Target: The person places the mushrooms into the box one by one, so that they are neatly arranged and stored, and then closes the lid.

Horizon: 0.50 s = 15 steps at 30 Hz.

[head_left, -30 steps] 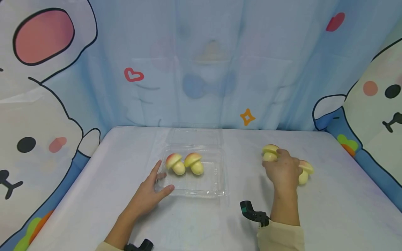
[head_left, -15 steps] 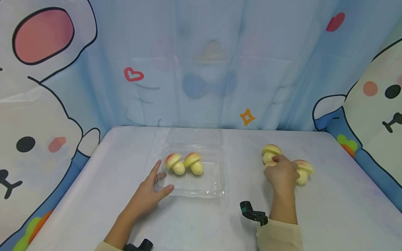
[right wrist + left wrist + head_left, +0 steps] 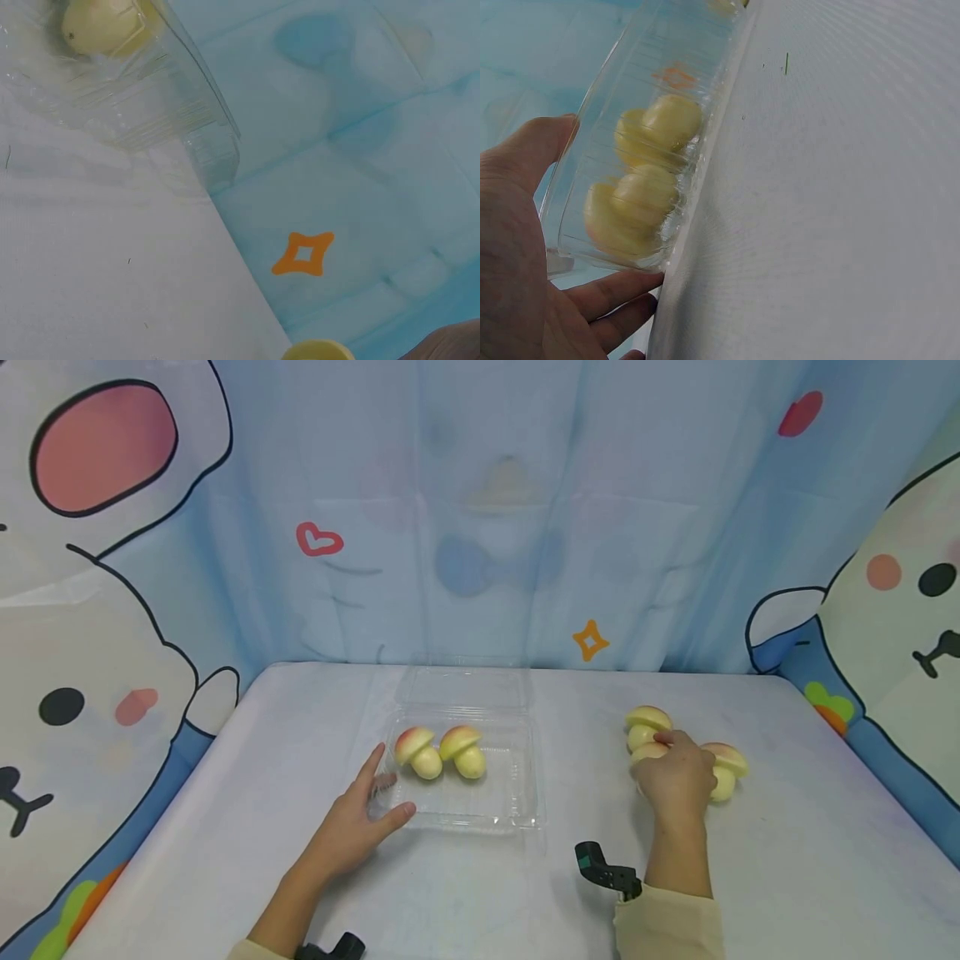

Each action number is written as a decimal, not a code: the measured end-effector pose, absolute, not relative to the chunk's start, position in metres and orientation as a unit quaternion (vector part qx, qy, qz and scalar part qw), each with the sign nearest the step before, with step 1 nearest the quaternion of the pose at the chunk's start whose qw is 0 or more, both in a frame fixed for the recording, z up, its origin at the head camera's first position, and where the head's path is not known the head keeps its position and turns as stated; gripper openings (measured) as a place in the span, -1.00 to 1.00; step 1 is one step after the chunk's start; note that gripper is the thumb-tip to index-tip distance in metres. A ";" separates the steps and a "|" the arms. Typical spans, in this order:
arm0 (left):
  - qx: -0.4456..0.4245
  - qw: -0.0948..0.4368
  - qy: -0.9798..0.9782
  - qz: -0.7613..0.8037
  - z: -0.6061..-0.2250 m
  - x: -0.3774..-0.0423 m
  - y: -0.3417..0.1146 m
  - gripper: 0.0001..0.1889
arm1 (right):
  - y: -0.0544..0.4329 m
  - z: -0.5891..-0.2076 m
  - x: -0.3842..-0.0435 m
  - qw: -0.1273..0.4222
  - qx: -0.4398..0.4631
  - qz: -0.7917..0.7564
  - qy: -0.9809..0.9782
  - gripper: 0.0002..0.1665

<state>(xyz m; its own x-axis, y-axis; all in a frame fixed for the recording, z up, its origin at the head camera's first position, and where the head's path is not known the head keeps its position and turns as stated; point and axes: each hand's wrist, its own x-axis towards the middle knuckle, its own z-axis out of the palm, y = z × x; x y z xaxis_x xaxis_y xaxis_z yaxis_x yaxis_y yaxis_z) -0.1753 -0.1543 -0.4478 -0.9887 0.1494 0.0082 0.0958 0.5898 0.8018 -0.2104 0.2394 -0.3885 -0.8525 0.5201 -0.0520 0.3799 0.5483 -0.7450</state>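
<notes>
A clear plastic clamshell box (image 3: 504, 789) stands with its lid up, holding two yellow toy mushrooms with reddish caps (image 3: 461, 750). My left hand (image 3: 352, 827) rests at the box's left side, fingers spread. In the left wrist view its thumb lies along the rim of the box (image 3: 641, 45) and fingertips touch the lower corner. My right hand (image 3: 675, 777) pinches a toy mushroom (image 3: 647, 752), its stem mostly hidden by the hand. Another mushroom (image 3: 648, 720) lies just behind, and one more (image 3: 725, 768) to the right.
White cloth (image 3: 480, 893) covers the table. A blue curtain with cartoon prints (image 3: 480, 585) hangs behind the back edge. The raised lid (image 3: 465, 685) leans near that curtain. A black wrist camera (image 3: 607, 870) sticks out from the right sleeve.
My right hand has shifted slightly down and left, bringing the pinched mushroom's cap into sight and showing more of the mushrooms on both sides. The left hand and box look still.
</notes>
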 end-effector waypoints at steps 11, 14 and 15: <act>0.069 0.028 0.889 0.451 -0.450 -0.176 -0.154 0.02 | 0.237 -0.375 -0.211 0.111 -0.251 0.410 -0.869 -0.25; 0.070 0.027 0.890 0.450 -0.450 -0.176 -0.154 0.01 | 0.235 -0.371 -0.210 0.112 -0.246 0.410 -0.871 -0.22; 0.070 0.027 0.890 0.450 -0.450 -0.176 -0.154 0.01 | 0.235 -0.369 -0.210 0.113 -0.243 0.410 -0.872 -0.21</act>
